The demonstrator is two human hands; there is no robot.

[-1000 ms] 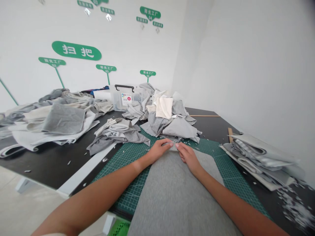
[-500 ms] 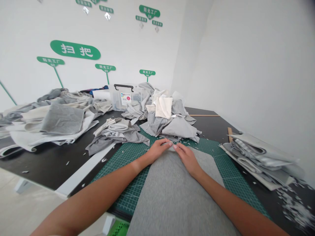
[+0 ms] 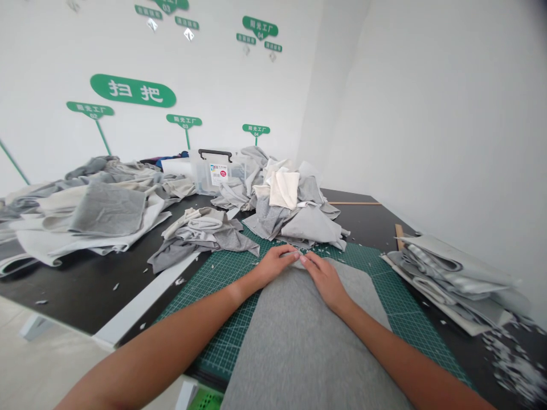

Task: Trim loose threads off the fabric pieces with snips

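Observation:
A large piece of grey fabric [image 3: 307, 341] lies over the green cutting mat [image 3: 226, 319] and runs down toward me past the table's near edge. My left hand [image 3: 277, 265] pinches the fabric's far edge between thumb and fingers. Right beside it, my right hand [image 3: 322, 276] grips the same edge, the two thumbs almost touching. Just beyond my hands sits a heap of grey and cream cloth pieces [image 3: 314, 222], partly on the mat.
A smaller cloth pile [image 3: 205, 233] lies left of the mat, and a larger one [image 3: 106, 210] farther left. Behind stands a clear plastic box [image 3: 205, 176] with a dark handle. Folded fabric [image 3: 453, 279] and scattered scraps [image 3: 513, 364] are at the right on the black table [image 3: 85, 290].
The view has tilted up slightly, so the wall signs sit a little lower. Both hands stay pinched on the fabric edge, with hardly any movement.

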